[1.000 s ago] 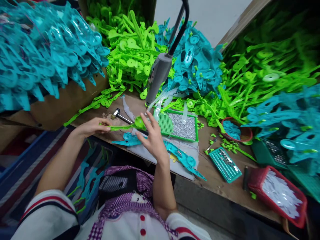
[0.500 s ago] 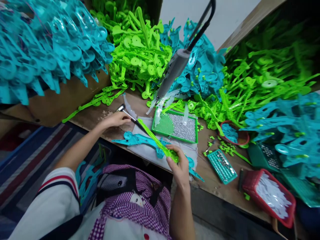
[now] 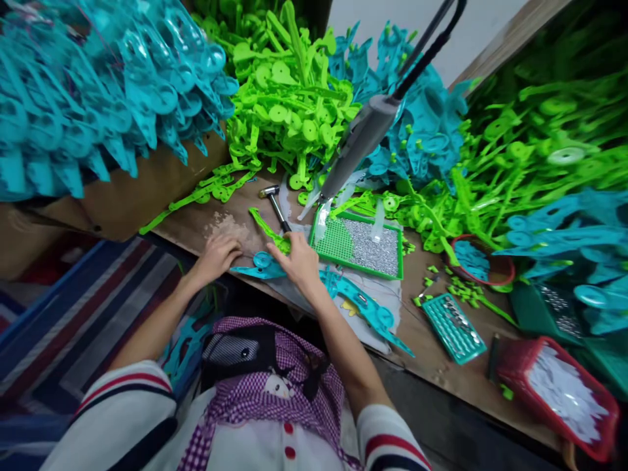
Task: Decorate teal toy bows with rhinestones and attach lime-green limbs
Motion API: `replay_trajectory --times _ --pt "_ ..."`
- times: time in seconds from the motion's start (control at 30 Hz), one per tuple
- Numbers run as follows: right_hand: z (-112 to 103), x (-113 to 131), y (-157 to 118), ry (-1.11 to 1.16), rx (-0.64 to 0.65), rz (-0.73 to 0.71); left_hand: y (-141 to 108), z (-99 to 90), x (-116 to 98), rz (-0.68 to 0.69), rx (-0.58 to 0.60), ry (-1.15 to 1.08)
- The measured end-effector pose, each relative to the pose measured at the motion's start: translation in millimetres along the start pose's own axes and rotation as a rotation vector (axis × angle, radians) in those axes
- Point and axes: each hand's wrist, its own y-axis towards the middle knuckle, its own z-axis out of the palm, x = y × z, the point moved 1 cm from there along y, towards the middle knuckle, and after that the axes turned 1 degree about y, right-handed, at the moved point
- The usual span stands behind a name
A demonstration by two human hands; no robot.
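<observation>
My right hand (image 3: 301, 263) reaches across the work spot, its fingers closed on a long bright green plastic part (image 3: 267, 227) that points up and left. Under that forearm lies a blue plastic part (image 3: 363, 297), its left end showing between my hands, on a pale cloth (image 3: 392, 327). My left hand (image 3: 222, 253) rests low at the table's front edge, fingers curled together by the blue tip. Whatever those fingers hold, if anything, is hidden. A small hammer (image 3: 277, 206) lies just beyond the green part, its handle end hidden near my right hand.
Behind stands a green tray (image 3: 400, 261) of small metal pieces, with a hanging grey electric screwdriver (image 3: 360, 144) above it. Blue parts (image 3: 112, 91) and green parts (image 3: 294, 104) are heaped around. Right are a teal tray (image 3: 454, 327), green bits (image 3: 466, 288) and a red bin (image 3: 515, 369).
My right hand has moved left with the green part, off the right half of the blue part. My left hand has drawn back from the hammer toward the table's front edge.
</observation>
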Motion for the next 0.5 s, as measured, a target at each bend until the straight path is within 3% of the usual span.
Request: replay_trajectory --times 0.1,0.2,0.37,0.5 --pt "14.8 12.1 20.1 -0.142 0.152 0.036 -27.1 -9.4 -23.5 -0.028 -0.127 -0.087" --pt "21.3 15.0 22.3 -0.187 0.226 0.015 -44.5 -7.7 -43.5 0.05 -0.161 -0.201" --pt "17.5 4.9 16.1 -0.087 0.399 -0.213 -51.9 22.6 -51.0 0.034 -0.228 -0.213" --pt "14.8 -2.5 12.1 -0.008 0.45 -0.335 -60.2 40.7 -53.2 0.056 -0.331 -0.259"
